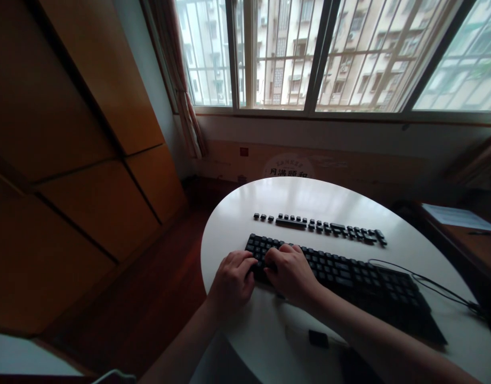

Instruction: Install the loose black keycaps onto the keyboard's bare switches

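Observation:
A black keyboard [341,274] lies at a slant across the white round table. My left hand [234,274] grips its left end, thumb in front and fingers along the near edge. Over the keys just to the right, my right hand [289,272] is closed, with thumb and curled fingers pressed together at the keyboard's left part. Whatever sits between those fingertips is hidden. Behind the keyboard, loose black keycaps [319,226] are set out in rows, among them a long space bar keycap [291,223].
The white table [225,224] has a rounded edge close to my left arm. A black cable [437,285] runs off to the right. Near the front lies a small dark square object [318,338]. A wooden cabinet [141,181] stands at left, a brown desk [461,234] at right.

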### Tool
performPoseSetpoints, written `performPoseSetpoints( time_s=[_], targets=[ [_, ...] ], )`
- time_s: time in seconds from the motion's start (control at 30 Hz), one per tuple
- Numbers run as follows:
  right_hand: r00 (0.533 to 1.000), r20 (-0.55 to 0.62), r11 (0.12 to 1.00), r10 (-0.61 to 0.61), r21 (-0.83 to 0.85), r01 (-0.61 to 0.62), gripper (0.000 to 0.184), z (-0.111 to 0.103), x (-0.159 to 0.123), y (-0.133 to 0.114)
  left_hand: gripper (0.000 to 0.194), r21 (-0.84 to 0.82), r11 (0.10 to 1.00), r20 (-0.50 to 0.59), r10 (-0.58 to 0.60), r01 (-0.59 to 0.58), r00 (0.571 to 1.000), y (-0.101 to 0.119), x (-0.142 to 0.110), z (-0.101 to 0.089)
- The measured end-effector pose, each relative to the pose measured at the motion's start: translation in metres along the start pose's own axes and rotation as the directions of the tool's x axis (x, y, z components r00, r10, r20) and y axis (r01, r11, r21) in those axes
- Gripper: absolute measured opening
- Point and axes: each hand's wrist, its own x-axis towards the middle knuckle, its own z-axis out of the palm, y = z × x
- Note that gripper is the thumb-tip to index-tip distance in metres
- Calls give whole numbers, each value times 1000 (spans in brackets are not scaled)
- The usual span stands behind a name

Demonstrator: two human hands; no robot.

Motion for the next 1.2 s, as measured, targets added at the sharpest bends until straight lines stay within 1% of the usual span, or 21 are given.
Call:
performPoseSetpoints(
  time_s=[0.1, 0.3, 0.43, 0.53, 0.7, 0.8, 0.9, 1.0, 1.07, 1.13, 1.2],
  targets=[
    [1000, 12, 1000, -2, 5, 2, 13, -1, 0, 0, 30, -3, 999, 25, 32, -32, 999, -1, -1, 2],
    [1000, 30, 1000, -3, 0, 3, 15, -2, 2, 1, 33, -26, 999, 51, 43, -42, 998, -2, -1, 2],
    [997, 59, 998, -46, -45, 49, 12, -5, 3, -1, 39, -42, 996, 79, 76, -73, 994, -3, -1, 1],
    [996, 47, 995, -72, -62, 75, 9, -8, 2, -2, 43, -43, 993, 97, 111, -107, 989, -3, 0, 1],
    [993, 19, 992, -114, -50, 115, 13, -8, -2, 0, 47, -29, 991, 92, 133, -130, 987, -7, 0, 4],
    [993, 26, 993, -115, -20, 116, 17, -8, -4, 2, 45, -19, 992, 91, 127, -126, 988, -10, 0, 7],
    [995, -2, 995, -99, 19, 99, 20, -15, 0, 5, 46, -15, 992, 90, 128, -127, 988, -13, 2, 9],
    [995, -70, 997, -66, 35, 68, 23, -31, 16, 17, 50, -32, 992, 75, 124, -122, 989, -17, 3, 12],
    [995, -95, 999, -28, 14, 29, 24, -42, 33, 32, 52, -42, 993, 73, 109, -107, 991, -17, 3, 13],
    [996, -72, 998, 51, -37, -54, 24, -50, 54, 52, 52, -45, 995, 82, 89, -85, 993, -16, 3, 12],
    [984, -28, 980, 176, -89, -178, 25, -52, 76, 73, 54, -41, 997, 89, 72, -68, 993, -14, 3, 11]
  ],
)
